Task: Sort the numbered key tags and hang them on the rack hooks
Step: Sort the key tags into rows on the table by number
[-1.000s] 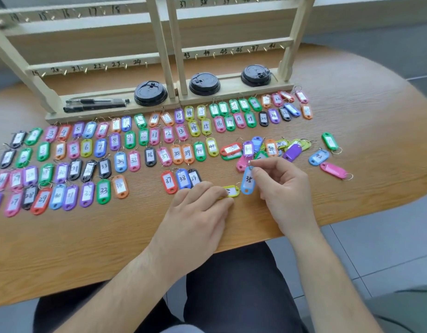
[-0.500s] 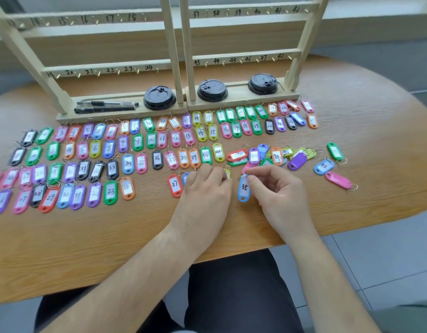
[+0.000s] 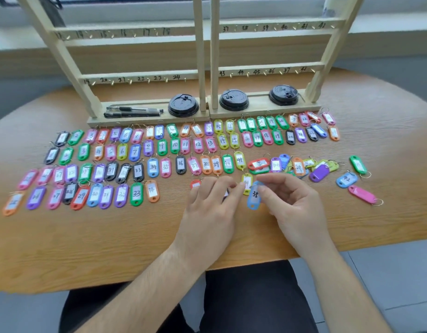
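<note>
The right hand (image 3: 295, 207) pinches the blue tag (image 3: 253, 197) marked 35 by its upper end, between thumb and forefinger. The tag hangs down from the pinch to the left of the palm, slightly tilted, with its lower end close to the table (image 3: 87, 236); whether it touches the wood cannot be told.

The left hand (image 3: 211, 207) lies flat on the table with fingers stretched and holds nothing. Its forefinger tip touches the yellow tag (image 3: 246, 182), which lies just beside the top of the blue tag, on its left. The hand covers some tags of a short row; a red tag (image 3: 195, 184) shows at its knuckles.

The sorted rows of tags (image 3: 135, 152) lie across the table in front of the rack (image 3: 199, 56), and an unsorted heap of tags (image 3: 299, 165) lies just behind the right hand. The rack hooks in view carry no tags. On the rack base stand three black lids (image 3: 183, 105) and lie two pens (image 3: 133, 111).
</note>
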